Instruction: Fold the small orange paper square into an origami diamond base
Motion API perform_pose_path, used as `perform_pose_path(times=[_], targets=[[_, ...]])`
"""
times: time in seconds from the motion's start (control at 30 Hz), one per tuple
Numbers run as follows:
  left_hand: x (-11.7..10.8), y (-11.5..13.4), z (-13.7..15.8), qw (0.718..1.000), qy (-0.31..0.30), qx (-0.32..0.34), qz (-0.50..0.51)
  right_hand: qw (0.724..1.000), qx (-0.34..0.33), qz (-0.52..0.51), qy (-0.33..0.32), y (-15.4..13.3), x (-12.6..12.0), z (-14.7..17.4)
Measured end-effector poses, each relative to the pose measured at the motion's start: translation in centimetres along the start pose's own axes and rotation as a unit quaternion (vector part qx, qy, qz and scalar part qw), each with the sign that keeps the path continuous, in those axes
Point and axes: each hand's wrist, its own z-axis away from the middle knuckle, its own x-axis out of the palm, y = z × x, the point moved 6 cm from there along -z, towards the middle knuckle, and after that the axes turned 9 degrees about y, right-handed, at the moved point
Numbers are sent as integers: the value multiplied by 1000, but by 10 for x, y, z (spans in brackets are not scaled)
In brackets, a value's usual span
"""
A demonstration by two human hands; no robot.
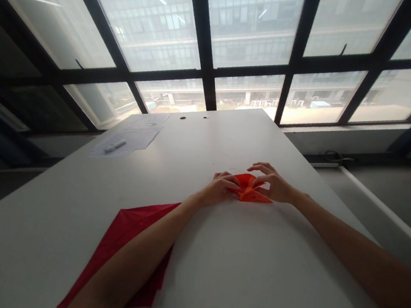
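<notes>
A small piece of folded orange paper (248,194) lies on the white table, its folds partly raised. My left hand (221,187) is closed on its left side, fingers bent over the edge. At its right side my right hand (271,184) pinches a fold between thumb and a finger, while the other fingers stretch out above. Both hands cover parts of the orange paper. Beneath and beside my left forearm is a larger dark red sheet (124,231), creased and flat on the table; the forearm hides part of it.
White papers (137,132) lie at the table's far left, with a small pale marker-like object (115,146) on them. The white table (252,271) has two small dark holes near its far edge. Large dark-framed windows (250,26) stand beyond it.
</notes>
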Motion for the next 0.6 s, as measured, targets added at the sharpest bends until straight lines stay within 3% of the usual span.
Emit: perform_pose_path(times=[0.2, 0.37, 0.6], targets=[[5, 7, 1, 999, -29, 9, 10, 998, -24, 32, -39, -4, 5, 2], [10, 2, 1, 1000, -16, -15, 2, 998, -20, 40, -51, -5, 6, 3], [7, -2, -1, 996, 45, -63, -33, 1000, 5, -19, 6, -12, 1, 1]])
